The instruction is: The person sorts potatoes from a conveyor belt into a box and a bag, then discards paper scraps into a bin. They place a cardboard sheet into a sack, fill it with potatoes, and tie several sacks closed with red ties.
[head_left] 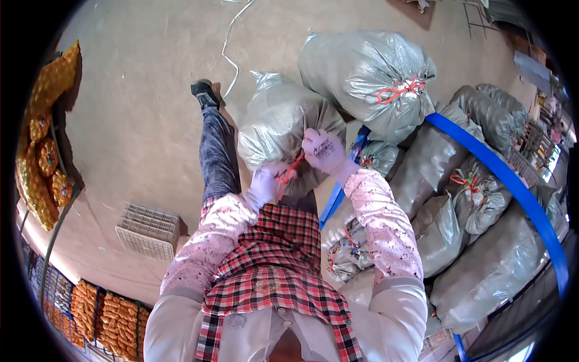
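Note:
A bulging grey-green woven sack (271, 123) lies on the floor just in front of my body, its gathered end towards me. My left hand (268, 183), in a pale lilac glove, is closed on the red tie (282, 178) at the sack's near end. Slightly higher and to the right, my right hand (324, 149), gloved alike, has its fingers closed on the upper end of the same red tie. The sack's mouth is partly hidden by my hands.
A larger sack (368, 72) with a red tie lies at the upper right. More filled sacks (500, 253) are piled at the right behind a blue bar (506, 175). A plastic crate (148, 229) stands at the left, and yellow net bags (36, 181) line the far left.

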Demonstrator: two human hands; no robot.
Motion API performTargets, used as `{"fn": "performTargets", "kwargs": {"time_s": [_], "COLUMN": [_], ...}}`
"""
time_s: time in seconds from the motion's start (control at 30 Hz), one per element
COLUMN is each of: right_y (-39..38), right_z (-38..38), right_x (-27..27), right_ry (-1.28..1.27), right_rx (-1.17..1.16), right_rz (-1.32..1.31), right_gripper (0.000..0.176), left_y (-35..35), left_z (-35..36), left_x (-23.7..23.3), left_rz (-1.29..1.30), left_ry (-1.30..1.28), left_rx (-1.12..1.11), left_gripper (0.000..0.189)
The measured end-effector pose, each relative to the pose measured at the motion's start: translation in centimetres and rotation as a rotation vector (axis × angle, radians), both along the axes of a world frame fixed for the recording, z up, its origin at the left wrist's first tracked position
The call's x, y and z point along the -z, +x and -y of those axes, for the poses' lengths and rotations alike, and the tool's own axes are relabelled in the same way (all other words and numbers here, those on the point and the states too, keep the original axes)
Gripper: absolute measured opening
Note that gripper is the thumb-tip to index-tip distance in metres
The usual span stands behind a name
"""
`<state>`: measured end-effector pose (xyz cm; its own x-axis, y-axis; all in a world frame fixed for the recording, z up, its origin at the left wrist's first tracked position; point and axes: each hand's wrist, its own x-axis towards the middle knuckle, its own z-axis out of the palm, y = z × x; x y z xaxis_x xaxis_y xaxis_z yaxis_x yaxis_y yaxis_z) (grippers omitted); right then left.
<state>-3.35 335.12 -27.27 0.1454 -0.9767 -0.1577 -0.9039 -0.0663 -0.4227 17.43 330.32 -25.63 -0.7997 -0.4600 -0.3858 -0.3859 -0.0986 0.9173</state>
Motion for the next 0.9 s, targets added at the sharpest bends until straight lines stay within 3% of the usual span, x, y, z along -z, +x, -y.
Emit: {"fn": "performTargets", "kwargs": {"time_s": [0.03, 0.07, 0.1, 0.2, 0.3, 0.4, 0.47, 0.5, 0.6, 0.63, 0.67, 0.8, 0.9], "right_y": [0.0, 0.1, 0.5, 1.3, 1.5, 1.0, 2.3, 3.9, 7.4, 7.7, 8.1, 6.7, 5.6], "right_z": [-0.7, 0.6, 0.7, 0.9, 1.8, 0.6, 0.7, 0.3, 0.1, 1.3, 2.6, 9.2, 13.8], "right_x": [1.7, 0.4, 0.5, -1.5, -3.2, -3.7, -5.4, -5.3, -5.6, -6.3, -6.8, -7.9, -9.4], "right_ry": [-0.215, -0.264, -0.152, 0.165, 0.257, 0.26, 0.231, 0.184, 0.378, 0.684, 0.801, 1.234, 1.401], "right_rx": [0.036, 0.031, 0.034, 0.052, 0.17, 0.353, 0.455, 0.485, 0.675, 0.725, 0.751, 0.851, 0.774], "right_rz": [0.035, -0.063, -0.044, -0.008, -0.053, 0.049, -0.018, -0.199, -0.061, 0.0, -0.017, 0.005, 0.103], "right_gripper": [0.024, 0.02, 0.017, 0.009, 0.006, 0.009, 0.013, 0.018, 0.064, 0.077, 0.081, 0.074, 0.065], "left_y": [1.5, 2.9, 4.2, 8.3, 5.4, 8.0, 9.1, 9.2, 9.1, 9.2, 9.8, 13.6, 16.1], "left_z": [-1.8, -3.4, -4.9, -10.0, 0.9, 4.3, 9.2, 12.5, 21.5, 24.6, 27.5, 36.8, 42.7], "left_x": [-0.5, -0.5, 0.2, 6.1, -3.6, -3.2, -3.1, -4.0, -5.3, -6.1, -6.8, -9.2, -13.1], "left_rz": [0.155, 0.252, 0.284, 0.122, 0.291, 0.102, 0.134, 0.24, 0.275, 0.325, 0.31, 0.358, 0.362], "left_ry": [0.104, 0.165, 0.166, -0.189, 0.651, 0.409, 0.54, 0.733, 0.714, 0.674, 0.634, 0.629, 0.597], "left_rx": [-0.021, -0.026, -0.008, 0.075, -0.016, -0.13, -0.26, -0.347, -0.417, -0.392, -0.364, -0.474, -0.575], "left_gripper": [0.01, 0.01, 0.012, 0.017, 0.029, 0.034, 0.035, 0.035, 0.031, 0.03, 0.026, 0.024, 0.027]}}
